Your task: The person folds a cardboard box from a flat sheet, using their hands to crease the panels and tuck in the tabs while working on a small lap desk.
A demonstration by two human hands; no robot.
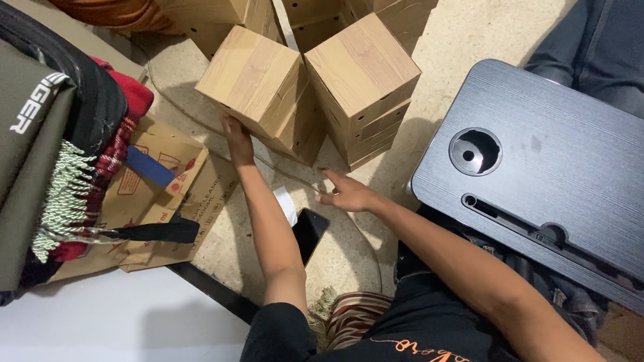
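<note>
Left hand [237,140] against wooden box [254,80] — right hand [347,194] just below-right, apart.

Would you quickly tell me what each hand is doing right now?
Left hand: open, fingers against the tilted wooden box, no closed grip.
Right hand: open, holding nothing, just above the floor.

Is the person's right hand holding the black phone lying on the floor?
No, the right hand hovers open above the floor, apart from the black phone.

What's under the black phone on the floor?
The black phone lies on bare concrete floor, its top edge beside a white slip of paper. The left forearm covers its left edge, so anything beneath there is hidden.
</note>
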